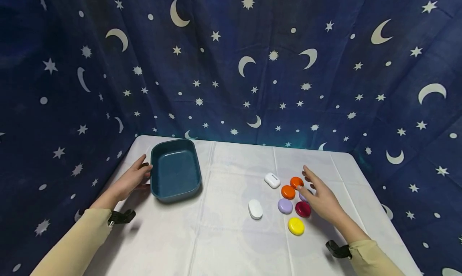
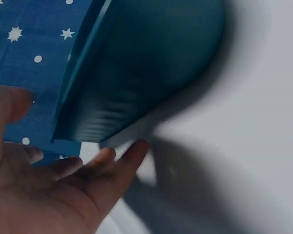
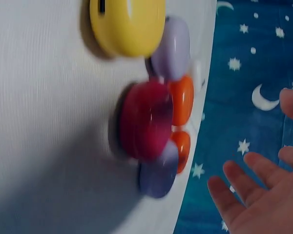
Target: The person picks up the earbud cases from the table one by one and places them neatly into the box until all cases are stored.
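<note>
Dark teal open-topped tub (image 1: 175, 173) with rounded corners: upright at the left of a creased, white cloth-covered table (image 1: 227, 236), just beside the left hand (image 1: 130, 181). Nothing gripped there; fingers (image 2: 119, 176) loosely extended toward the outer side wall (touching or just short of it, cannot tell). Likewise nothing gripped at the right hand (image 1: 321, 200), relaxed and lifted above the table, with digits apart.

Under and beside that hand: glossy orange round disc (image 1: 295, 181), partly overlapped by the hand in the head view; second orange disc (image 1: 288, 192), just to its left and nearer the person; pale lavender round disc (image 1: 285, 206) and glossy deep red disc (image 1: 302, 209), side by side; other lavender disc (image 3: 158, 174), next to the red one and largely hidden from the head camera. Nearest the person, glossy yellow disc (image 1: 296, 226), with a small dark slot showing in the right wrist view.

Farther left, between tub and discs: white oblong case (image 1: 270, 179) with a narrow mark on top, and plain white rounded piece (image 1: 255, 209), well apart from each other.

At the wrists, black curved devices (image 1: 122, 217); beyond those, pale beige sleeves (image 1: 73, 244). Behind and along both sides, dark blue fabric (image 1: 231, 35) hanging in folds, printed with pale moons, stars and dots.
</note>
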{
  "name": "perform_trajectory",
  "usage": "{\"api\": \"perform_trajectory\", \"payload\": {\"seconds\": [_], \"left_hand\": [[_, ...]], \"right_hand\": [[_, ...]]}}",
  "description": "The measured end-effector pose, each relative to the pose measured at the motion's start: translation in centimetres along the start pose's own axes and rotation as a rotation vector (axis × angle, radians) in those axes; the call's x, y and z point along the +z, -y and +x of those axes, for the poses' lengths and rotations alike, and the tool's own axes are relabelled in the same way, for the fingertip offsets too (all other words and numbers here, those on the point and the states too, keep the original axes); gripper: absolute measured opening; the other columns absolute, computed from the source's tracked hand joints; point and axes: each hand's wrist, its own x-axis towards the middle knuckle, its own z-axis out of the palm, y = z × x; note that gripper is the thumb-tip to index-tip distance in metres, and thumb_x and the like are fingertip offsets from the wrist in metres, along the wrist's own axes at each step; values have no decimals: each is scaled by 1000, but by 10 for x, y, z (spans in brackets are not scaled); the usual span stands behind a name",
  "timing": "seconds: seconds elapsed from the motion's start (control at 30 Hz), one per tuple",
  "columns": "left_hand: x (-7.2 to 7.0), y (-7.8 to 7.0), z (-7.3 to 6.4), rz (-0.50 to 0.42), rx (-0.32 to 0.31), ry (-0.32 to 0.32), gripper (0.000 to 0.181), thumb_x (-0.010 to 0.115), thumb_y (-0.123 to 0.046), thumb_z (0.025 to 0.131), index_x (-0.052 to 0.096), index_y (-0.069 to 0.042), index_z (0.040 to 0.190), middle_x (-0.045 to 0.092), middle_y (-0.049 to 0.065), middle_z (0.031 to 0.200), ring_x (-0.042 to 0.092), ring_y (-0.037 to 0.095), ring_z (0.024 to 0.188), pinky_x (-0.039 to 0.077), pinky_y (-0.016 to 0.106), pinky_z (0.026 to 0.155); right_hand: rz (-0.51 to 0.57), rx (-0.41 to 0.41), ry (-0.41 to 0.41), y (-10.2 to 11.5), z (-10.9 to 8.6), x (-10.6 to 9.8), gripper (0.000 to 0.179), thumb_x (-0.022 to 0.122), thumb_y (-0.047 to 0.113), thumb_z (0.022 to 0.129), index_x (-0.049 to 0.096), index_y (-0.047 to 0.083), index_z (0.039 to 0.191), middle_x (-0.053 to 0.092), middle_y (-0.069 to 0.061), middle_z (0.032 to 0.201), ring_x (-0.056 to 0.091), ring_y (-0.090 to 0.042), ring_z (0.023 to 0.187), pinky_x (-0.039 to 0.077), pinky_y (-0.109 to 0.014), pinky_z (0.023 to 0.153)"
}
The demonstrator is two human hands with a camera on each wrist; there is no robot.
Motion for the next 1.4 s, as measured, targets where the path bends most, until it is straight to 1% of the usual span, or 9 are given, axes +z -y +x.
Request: {"api": "perform_trajectory", "payload": {"seconds": [0.1,0.2,0.27,0.33,0.4,0.5,0.77,0.97,1.4], "left_hand": [[4,4,3,-30,1,-18,76,40,-25,110,-14,-15,163,6,31,165,30,49,144,49,59,96],[8,6,5,-64,3,-30,75,38,-19,107,-12,-16,163,34,37,145,40,43,133,50,59,94],[8,7,5,-91,6,-24,76,37,-16,106,-12,-17,163,37,34,141,43,38,129,51,57,93],[9,8,5,-122,8,-9,77,36,-13,104,-12,-19,163,37,33,142,43,36,127,52,55,92],[8,10,5,-140,14,17,77,35,-11,103,-13,-20,163,20,29,160,40,36,132,53,53,92],[7,12,6,-157,30,44,79,34,-9,102,-14,-22,163,8,29,166,38,40,134,52,54,93],[7,15,8,-143,80,78,79,34,-7,103,-15,-23,163,11,31,164,41,41,129,50,58,94],[9,12,8,-107,102,103,78,36,-7,104,-13,-21,163,10,33,163,39,46,133,50,59,93],[40,-1,15,-42,93,210,73,36,-11,106,-5,-21,165,6,29,167,30,50,144,47,62,97]], "right_hand": [[55,-11,38,7,-3,10,78,63,34,103,18,22,166,39,-17,159,46,-43,136,39,-60,108],[95,-40,71,15,-7,19,77,65,32,102,21,26,165,42,-14,157,53,-43,130,42,-60,105],[129,-73,91,19,-9,24,76,66,32,102,23,28,165,43,-13,157,55,-42,128,44,-60,103],[140,-100,110,22,-11,28,75,66,36,101,24,31,164,44,-12,157,57,-41,125,47,-59,100],[145,-113,122,25,-13,30,75,65,39,101,25,33,163,46,-12,155,58,-40,123,48,-57,98],[131,-109,129,26,-14,32,74,65,43,101,26,36,163,49,-13,152,58,-39,123,49,-56,96],[128,-79,114,24,-13,30,73,66,31,102,26,34,163,44,-8,157,58,-40,125,51,-53,96],[100,-88,41,14,-11,23,67,67,24,101,36,20,160,53,-14,148,55,-38,128,48,-52,101],[-38,-37,-15,-6,-16,8,67,67,32,100,39,18,159,52,-19,145,44,-42,136,33,-68,107]]}}
